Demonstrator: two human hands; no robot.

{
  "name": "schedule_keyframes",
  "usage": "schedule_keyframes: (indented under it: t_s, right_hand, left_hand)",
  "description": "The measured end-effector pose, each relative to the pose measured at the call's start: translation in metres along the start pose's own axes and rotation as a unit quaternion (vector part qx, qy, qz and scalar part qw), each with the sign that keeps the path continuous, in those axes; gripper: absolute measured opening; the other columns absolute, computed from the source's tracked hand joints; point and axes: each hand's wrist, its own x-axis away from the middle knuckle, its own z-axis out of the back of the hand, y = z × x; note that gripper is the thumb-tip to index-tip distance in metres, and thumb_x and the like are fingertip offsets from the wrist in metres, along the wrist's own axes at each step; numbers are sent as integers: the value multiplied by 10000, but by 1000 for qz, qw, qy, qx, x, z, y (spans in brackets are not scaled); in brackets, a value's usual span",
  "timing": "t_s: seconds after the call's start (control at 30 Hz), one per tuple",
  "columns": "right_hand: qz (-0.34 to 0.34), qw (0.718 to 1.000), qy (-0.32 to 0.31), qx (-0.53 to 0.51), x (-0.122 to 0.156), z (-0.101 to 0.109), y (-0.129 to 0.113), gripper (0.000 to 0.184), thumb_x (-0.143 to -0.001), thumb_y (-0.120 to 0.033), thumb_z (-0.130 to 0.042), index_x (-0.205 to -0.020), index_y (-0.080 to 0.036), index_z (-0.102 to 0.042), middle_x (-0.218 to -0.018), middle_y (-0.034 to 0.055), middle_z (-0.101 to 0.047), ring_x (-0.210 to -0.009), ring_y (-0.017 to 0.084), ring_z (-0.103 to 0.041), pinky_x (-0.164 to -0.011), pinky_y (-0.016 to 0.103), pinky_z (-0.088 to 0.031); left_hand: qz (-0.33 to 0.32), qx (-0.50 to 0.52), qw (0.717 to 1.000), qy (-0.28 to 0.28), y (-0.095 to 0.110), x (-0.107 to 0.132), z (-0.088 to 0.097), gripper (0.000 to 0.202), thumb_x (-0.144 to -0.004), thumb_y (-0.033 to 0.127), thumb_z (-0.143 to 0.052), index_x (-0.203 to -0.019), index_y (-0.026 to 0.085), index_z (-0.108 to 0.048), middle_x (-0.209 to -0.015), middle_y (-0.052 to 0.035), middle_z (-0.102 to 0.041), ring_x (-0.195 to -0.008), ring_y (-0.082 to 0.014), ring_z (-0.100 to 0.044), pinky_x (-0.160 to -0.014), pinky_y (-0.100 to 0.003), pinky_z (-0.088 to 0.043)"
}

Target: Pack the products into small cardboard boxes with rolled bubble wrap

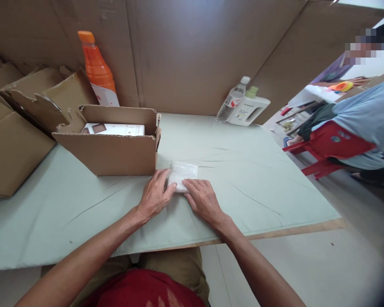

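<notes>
A small flat packet of clear bubble wrap (184, 170) lies on the cloth-covered table in front of me. My left hand (156, 194) grips its left side, with the thumb at the near left corner and the fingers along the edge. From the right, my right hand (205, 199) has its fingertips on top of the near right corner, its thumb tucked by the near edge. What is inside the wrap cannot be made out. Just beyond my left hand stands an open cardboard box (115, 154) with a white printed box (124, 129) in it.
More open cardboard boxes (19, 140) crowd the left. An orange bottle (97, 70) stands behind the box. A clear plastic bottle (232, 102) and a white jug (248, 110) stand against the cardboard wall (192, 55). At right, a person sits on a red chair (339, 140); another is farther back.
</notes>
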Motion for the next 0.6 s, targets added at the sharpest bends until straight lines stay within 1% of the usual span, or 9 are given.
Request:
schedule_keyframes:
  t_s: [0.07,0.1,0.2,0.27,0.33,0.4,0.47,0.53,0.6]
  right_hand:
    - [-43,998,9,-46,-5,1,7,315,-936,-207,-560,-1237,-188,-651,-1149,129,-740,-1034,286,-671,-891,445,-498]
    - [-70,994,14,-77,-7,2,8,304,-942,-231,-556,-1225,-193,-660,-1133,119,-748,-1012,279,-680,-888,434,-507]
    - [-138,970,22,-199,-5,8,-1,291,-934,-282,-558,-1190,-206,-673,-1118,83,-757,-989,256,-695,-877,385,-529]
    - [-150,944,12,-293,-1,11,-15,272,-931,-310,-561,-1153,-203,-676,-1092,59,-757,-976,236,-698,-861,345,-537]
    - [-149,917,-10,-370,6,12,-30,264,-947,-339,-547,-1126,-191,-672,-1053,45,-753,-949,217,-698,-844,315,-541]
    - [-147,907,-19,-394,13,12,-43,264,-963,-354,-534,-1117,-191,-672,-1028,45,-747,-929,208,-696,-835,310,-543]
    - [-142,926,17,-350,19,11,-49,253,-949,-361,-563,-1107,-204,-682,-1073,70,-735,-995,231,-684,-883,348,-535]
    - [-132,949,71,-278,24,12,-49,282,-911,-376,-629,-1139,-219,-682,-1189,107,-697,-1125,272,-644,-967,413,-506]
    - [-121,958,90,-244,26,17,-46,429,-878,-413,-681,-1263,-230,-634,-1305,133,-641,-1191,292,-614,-1005,452,-492]
  left_hand:
    - [68,93,993,22,3,11,2,514,-881,339,-576,-1361,172,-504,-1286,-141,-587,-1030,-232,-620,-851,-375,-530]
    - [108,152,982,29,5,17,3,554,-863,342,-588,-1379,174,-477,-1300,-148,-582,-1062,-238,-617,-862,-379,-528]
    - [210,346,914,23,11,33,-1,632,-797,339,-630,-1375,164,-440,-1330,-167,-582,-1151,-251,-613,-957,-405,-499]
    - [231,447,864,6,15,39,-6,610,-741,321,-654,-1300,145,-487,-1296,-157,-613,-1179,-248,-606,-1009,-392,-471]
    - [233,500,834,7,18,42,-9,584,-681,293,-666,-1230,145,-532,-1208,-121,-658,-1143,-231,-613,-1006,-359,-467]
    - [237,507,829,23,20,44,-10,620,-642,276,-663,-1238,158,-540,-1118,-80,-680,-1062,-210,-628,-952,-331,-487]
    - [243,484,840,37,20,47,-8,676,-642,276,-648,-1297,169,-522,-1046,-53,-685,-978,-194,-631,-869,-306,-506]
    - [238,441,865,35,21,51,-4,697,-683,275,-625,-1359,164,-499,-998,-43,-684,-904,-180,-627,-808,-290,-510]
    - [220,381,898,31,24,57,0,705,-726,253,-610,-1410,154,-472,-1019,-53,-684,-874,-171,-626,-803,-288,-511]
